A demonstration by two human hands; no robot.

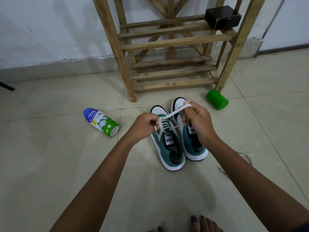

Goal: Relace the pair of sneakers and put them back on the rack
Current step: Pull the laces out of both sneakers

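Two green, white and black sneakers stand side by side on the tiled floor, toes toward the rack. The left sneaker [168, 148] has a white lace [173, 113] threaded through its eyelets. My left hand [145, 126] pinches one end of that lace above the shoe. My right hand [199, 119] holds the other end, which runs taut over its fingers. The right sneaker [195, 148] sits partly behind my right hand and shows no lace. A second loose white lace [247, 156] lies on the floor to the right of my right forearm.
A wooden slatted rack [172, 71] stands against the wall just beyond the sneakers, with a black box [223, 17] on an upper shelf. A green cup [217, 99] lies by the rack's right leg. A powder bottle [102, 122] lies on the floor to the left. My toes show at the bottom edge.
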